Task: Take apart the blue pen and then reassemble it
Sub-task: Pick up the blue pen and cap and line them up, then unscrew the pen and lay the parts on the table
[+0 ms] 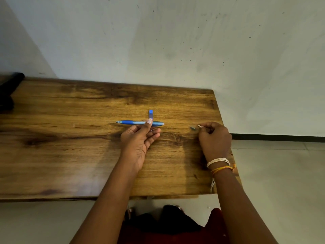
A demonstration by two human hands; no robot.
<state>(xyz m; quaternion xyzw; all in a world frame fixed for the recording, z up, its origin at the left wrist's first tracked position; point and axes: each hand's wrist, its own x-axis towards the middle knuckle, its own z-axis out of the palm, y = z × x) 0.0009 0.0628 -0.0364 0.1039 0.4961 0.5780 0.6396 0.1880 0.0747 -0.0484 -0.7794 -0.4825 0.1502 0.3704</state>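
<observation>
The blue pen body point(133, 122) lies level above the wooden table point(70, 138), tip pointing left. My left hand point(139, 140) pinches it near the middle between thumb and fingers. A small blue cap piece point(150, 114) lies on the table just behind the pen. My right hand point(213, 138) rests on the table near the right edge and pinches a tiny pale part point(199, 126) at its fingertips. A small grey piece point(192, 128) lies on the wood just left of that hand.
The table's right edge point(226, 138) runs close to my right hand, with tiled floor beyond. A wall stands right behind the table. A black object point(8, 88) sits at the far left. My feet show below the front edge.
</observation>
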